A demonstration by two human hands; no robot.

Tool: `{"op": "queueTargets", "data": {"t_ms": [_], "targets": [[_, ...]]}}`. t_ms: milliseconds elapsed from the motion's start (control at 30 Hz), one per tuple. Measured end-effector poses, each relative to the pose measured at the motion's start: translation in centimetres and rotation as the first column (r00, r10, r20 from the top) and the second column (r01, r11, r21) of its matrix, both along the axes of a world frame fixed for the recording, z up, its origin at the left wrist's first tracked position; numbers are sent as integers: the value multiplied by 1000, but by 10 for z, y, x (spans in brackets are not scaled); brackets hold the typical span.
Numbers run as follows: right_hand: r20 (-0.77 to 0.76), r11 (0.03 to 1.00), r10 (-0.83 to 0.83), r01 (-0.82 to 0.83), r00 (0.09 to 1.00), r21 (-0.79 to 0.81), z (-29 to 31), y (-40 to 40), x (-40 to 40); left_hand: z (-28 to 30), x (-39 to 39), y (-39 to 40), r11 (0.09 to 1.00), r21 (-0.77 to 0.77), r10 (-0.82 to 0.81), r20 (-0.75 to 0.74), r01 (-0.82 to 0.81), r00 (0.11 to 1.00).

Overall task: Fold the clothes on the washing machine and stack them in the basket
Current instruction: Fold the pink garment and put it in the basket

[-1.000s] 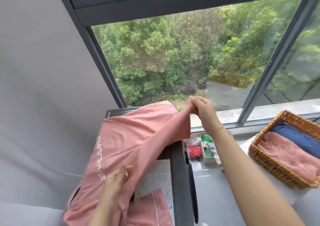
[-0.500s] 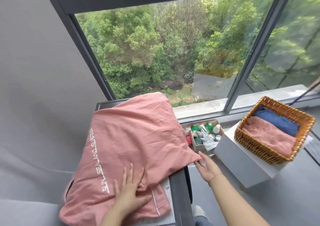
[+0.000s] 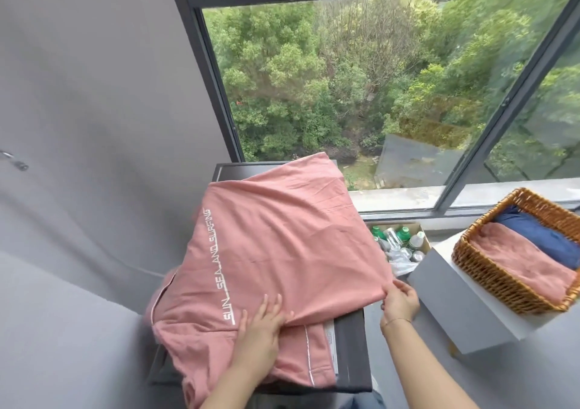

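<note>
while half a second ago the right hand point(image 3: 400, 302) lay just off the cloth's corner, it now pinches the right corner of the pink garment point(image 3: 276, 245), fingers curled on the fabric over the edge of the washing machine point(image 3: 350, 352). the left hand point(image 3: 263, 324) has stayed flat on the cloth near the white lettering, fingers straight and spread, pressing rather than gripping. the garment has barely shifted and lies spread across the machine top. one wicker basket point(image 3: 489, 270) sits to the right on a grey box point(image 3: 464, 311), holding two folded pieces, one pink point(image 3: 521, 267) and one navy point(image 3: 546, 236). one cardboard box of bottles point(image 3: 400, 239) stands between machine and basket.
</note>
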State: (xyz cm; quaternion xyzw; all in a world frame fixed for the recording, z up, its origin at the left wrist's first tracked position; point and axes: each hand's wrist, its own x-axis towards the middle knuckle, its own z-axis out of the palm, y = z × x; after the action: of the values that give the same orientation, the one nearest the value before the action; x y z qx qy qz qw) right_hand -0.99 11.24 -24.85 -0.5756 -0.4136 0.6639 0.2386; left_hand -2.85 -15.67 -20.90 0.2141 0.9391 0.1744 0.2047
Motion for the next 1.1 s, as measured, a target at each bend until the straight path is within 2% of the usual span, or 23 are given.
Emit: {"op": "queueTargets", "data": {"t_ms": [100, 167, 200, 267, 333, 433, 500, 567, 633, 700, 767, 833, 933, 1000, 1100], "targets": [[28, 983, 184, -184, 983, 10, 2, -18, -5, 5, -9, -16, 993, 117, -21, 149, 4, 989], [107, 976, 198, -206, 974, 71, 5, -26, -9, 19, -17, -36, 949, 272, 83, 276, -160, 958], [143, 975, 184, -199, 973, 97, 6, -31, -9, 26, -19, -50, 922, 298, 159, 290, -247, 944], [123, 976, 160, -176, 979, 132, 8, -37, -7, 32, -18, -80, 910, 265, 255, 250, -319, 934], [57, 969, 204, -209, 977, 131, 13, -47, -4, 33, -9, -109, 937, 213, 217, 269, -278, 938], [-2, 916, 362, -356, 932, 188, 21, -57, 3, 36, 15, -117, 997, 59, 18, 373, -42, 928], [-37, 907, 380, -364, 924, 211, 24, -63, 5, 32, 28, -111, 989, -103, -72, 299, 107, 952], [-57, 918, 355, -335, 933, 214, 25, -65, 4, 23, 36, -106, 976, -182, -77, 229, 121, 970], [-54, 927, 327, -309, 944, 214, 23, -65, 4, 13, 37, -107, 987, -145, -47, 108, 62, 993], [-24, 927, 318, -306, 948, 218, 21, -66, 4, 11, 36, -110, 999, -47, -21, -23, 20, 1000], [-3, 929, 303, -295, 953, 225, 20, -68, 4, 9, 31, -113, 1000, 10, -23, -53, 24, 998], [8, 928, 300, -293, 954, 232, 20, -67, 4, 10, 21, -116, 998, 39, -40, 14, 39, 999], [17, 921, 315, -310, 949, 235, 18, -64, 4, 28, 1, -121, 992, 121, -1, 241, -29, 971], [29, 916, 320, -318, 947, 245, 18, -61, 5, 42, -13, -118, 980, 175, 12, 421, -94, 907], [68, 908, 329, -336, 942, 252, 18, -59, 4, 66, -44, -112, 990, 140, -65, 615, -27, 786]]}}
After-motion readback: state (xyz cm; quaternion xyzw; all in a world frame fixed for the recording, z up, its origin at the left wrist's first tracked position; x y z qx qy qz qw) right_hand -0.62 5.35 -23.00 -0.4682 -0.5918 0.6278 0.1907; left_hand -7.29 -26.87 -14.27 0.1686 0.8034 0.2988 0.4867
